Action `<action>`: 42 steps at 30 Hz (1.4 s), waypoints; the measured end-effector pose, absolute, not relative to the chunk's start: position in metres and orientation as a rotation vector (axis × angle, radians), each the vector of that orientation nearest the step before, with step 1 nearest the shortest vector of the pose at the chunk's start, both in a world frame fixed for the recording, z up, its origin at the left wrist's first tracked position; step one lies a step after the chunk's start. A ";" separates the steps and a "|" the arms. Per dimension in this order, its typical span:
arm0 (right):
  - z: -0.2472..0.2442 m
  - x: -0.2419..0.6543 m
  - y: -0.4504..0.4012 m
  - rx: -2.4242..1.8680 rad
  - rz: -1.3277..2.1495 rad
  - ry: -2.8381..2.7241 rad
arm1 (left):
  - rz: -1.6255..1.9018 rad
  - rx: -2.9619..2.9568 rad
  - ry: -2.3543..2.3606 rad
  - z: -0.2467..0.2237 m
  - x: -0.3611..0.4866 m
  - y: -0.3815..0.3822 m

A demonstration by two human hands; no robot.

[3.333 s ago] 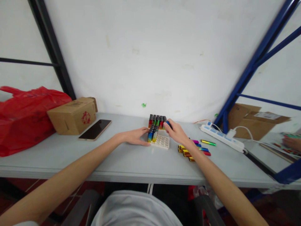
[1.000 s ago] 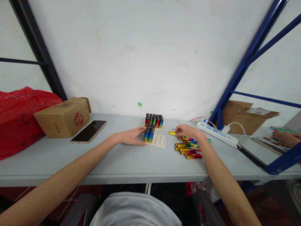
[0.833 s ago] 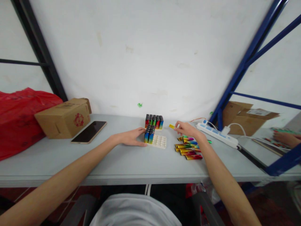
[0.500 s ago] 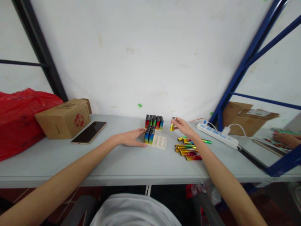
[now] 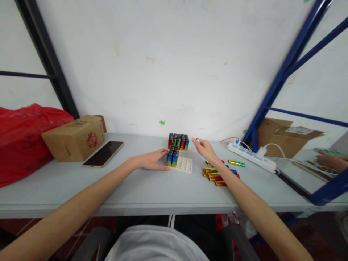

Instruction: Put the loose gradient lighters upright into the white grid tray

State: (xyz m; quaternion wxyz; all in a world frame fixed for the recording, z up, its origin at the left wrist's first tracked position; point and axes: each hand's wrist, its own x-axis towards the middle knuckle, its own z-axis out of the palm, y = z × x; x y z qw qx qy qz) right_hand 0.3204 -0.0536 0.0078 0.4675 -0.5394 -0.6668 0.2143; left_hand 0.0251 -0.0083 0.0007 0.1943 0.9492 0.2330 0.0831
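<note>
My left hand (image 5: 153,160) is curved round the left end of a white tray with round holes (image 5: 185,165), its thumb at the front corner and its fingers alongside. Several blue-and-black lighters (image 5: 172,158) stand upright in the tray's left part; the holes on the right show bare. My right hand (image 5: 204,149) is closed in the air to the right, above the table. Pinched in it is a lighter (image 5: 198,140), mostly hidden by the fingers, with only a small pale end showing. Behind the front tray, more upright lighters (image 5: 178,140) in several colours stand in rows.
Loose shiny lighters (image 5: 214,175) lie beneath my right forearm, and a green one (image 5: 237,163) lies apart. A phone (image 5: 103,154), a cardboard box (image 5: 74,139) and a red bag (image 5: 29,141) are on the left. At right are a power strip (image 5: 251,156) and another person's hand (image 5: 333,161).
My right hand has moved slightly left and down, and its lighter has turned, so its yellow body no longer shows. My left hand and the tray have stayed put.
</note>
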 end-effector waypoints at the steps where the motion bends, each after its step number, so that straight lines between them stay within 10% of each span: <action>1: 0.006 0.319 -0.054 -1.343 0.405 -1.661 | 0.229 2.663 0.654 0.001 0.025 -0.008; 42: 0.009 0.298 -0.066 -1.279 0.073 -2.144 | 0.246 2.714 0.667 -0.002 0.026 -0.007</action>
